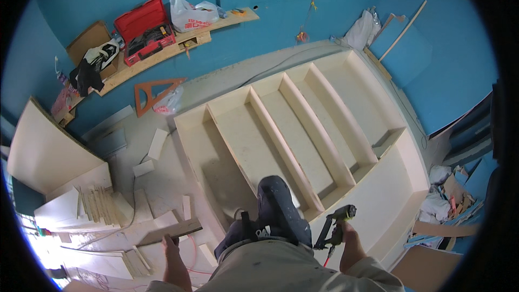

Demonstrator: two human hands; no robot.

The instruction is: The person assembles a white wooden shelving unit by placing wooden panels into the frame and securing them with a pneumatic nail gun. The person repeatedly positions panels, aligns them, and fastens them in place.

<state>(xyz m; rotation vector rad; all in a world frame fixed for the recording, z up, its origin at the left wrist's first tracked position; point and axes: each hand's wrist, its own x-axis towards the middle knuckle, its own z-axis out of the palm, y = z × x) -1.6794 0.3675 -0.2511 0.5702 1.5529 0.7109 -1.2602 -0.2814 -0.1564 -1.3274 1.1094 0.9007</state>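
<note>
Low on the left, my left hand (171, 244) is closed on the edge of a narrow wooden board (172, 231), dark along its near face. On the other side of my body, my right hand (350, 234) grips a black nail gun (336, 224) by its handle, with a red hose leaving its lower end. Between and beyond my hands a large cream cabinet frame (288, 134) lies on the floor, split by several parallel dividers. My bent knee (274, 192) is over its near edge.
A red toolbox (147, 41) stands open on a wooden shelf (121, 77), beside a white plastic bag (189, 13). An orange set square (153, 93) leans below. Stacked boards (97, 205) and cut pieces litter the floor at left. Scrap (446, 197) piles up at right.
</note>
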